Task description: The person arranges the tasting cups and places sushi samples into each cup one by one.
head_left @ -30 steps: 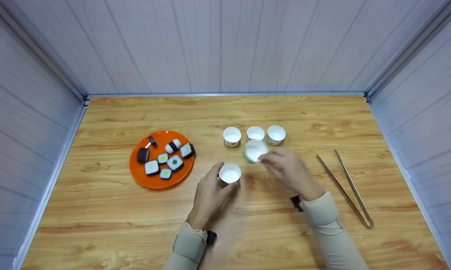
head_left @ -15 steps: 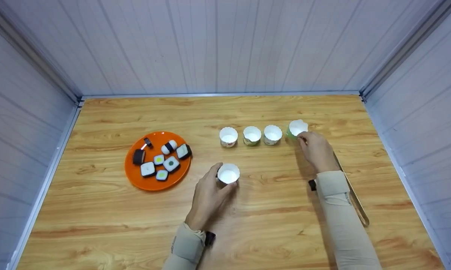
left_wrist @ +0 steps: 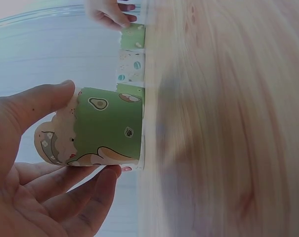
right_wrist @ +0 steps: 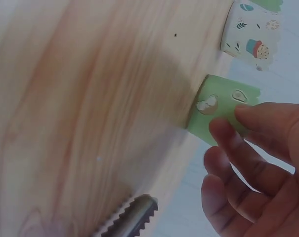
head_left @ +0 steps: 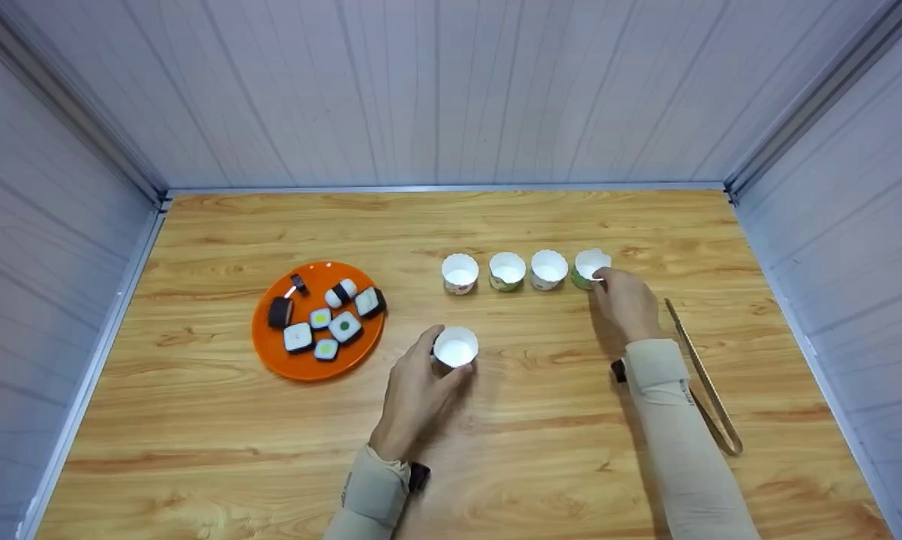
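Note:
My left hand holds a paper cup upright near the middle of the table, thumb on one side and fingers on the other. In the left wrist view this paper cup is green with an avocado print. Farther back and to the right, my right hand pinches the rim of another green paper cup. The right wrist view has that cup standing on the table, the thumb and forefinger at its upper part. It ends a row with a left cup, a green-sided cup and a patterned white cup.
An orange plate with several sushi pieces lies left of my left hand. Metal tongs lie beside my right forearm, partly hidden by it. Pale panels wall the table at the back and sides.
My right hand has carried its green cup to the right and back, then down to the row's right end. The left hand keeps its cup in about the same place.

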Demonstrator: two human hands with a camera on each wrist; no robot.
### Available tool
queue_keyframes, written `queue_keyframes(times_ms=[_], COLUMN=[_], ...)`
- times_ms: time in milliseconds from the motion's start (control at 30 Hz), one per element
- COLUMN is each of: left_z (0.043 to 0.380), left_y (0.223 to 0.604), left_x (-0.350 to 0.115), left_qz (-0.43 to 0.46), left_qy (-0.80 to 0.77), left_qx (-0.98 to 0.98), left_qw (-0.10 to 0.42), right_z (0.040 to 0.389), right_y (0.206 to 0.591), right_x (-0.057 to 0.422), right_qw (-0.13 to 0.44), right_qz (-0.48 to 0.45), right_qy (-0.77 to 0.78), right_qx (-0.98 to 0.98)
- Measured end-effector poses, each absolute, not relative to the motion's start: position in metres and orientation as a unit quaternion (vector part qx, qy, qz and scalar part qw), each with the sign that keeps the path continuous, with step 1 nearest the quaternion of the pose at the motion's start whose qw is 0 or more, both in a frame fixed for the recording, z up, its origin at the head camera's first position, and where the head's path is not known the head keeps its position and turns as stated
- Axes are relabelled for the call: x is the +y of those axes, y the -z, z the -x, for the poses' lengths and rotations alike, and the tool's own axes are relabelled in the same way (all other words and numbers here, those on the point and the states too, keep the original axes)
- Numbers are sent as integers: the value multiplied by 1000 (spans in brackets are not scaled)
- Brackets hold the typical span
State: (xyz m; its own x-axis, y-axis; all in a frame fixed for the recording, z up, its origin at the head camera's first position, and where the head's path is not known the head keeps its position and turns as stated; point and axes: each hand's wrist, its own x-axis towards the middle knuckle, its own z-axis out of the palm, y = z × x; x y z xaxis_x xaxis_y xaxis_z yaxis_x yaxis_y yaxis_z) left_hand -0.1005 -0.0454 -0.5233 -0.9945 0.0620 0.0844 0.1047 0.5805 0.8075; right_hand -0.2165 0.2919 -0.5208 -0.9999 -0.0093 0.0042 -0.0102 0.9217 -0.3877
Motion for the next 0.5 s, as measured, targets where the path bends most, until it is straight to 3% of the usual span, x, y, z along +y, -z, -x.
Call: queue_keyframes(times_ms=[233, 500], left_z=[100, 101], left_y=[523, 521], left_x=[-44, -43], left_qz=[48, 46], left_qy=[455, 457], left_qx=[-889, -888], left_qw=[19, 13], right_z=[197, 158], right_y=[502, 472], right_x=[277, 237], right_qw=[52, 186], right_qz=[-18, -114], right_qy=[-188, -160], right_qx=[-981, -963])
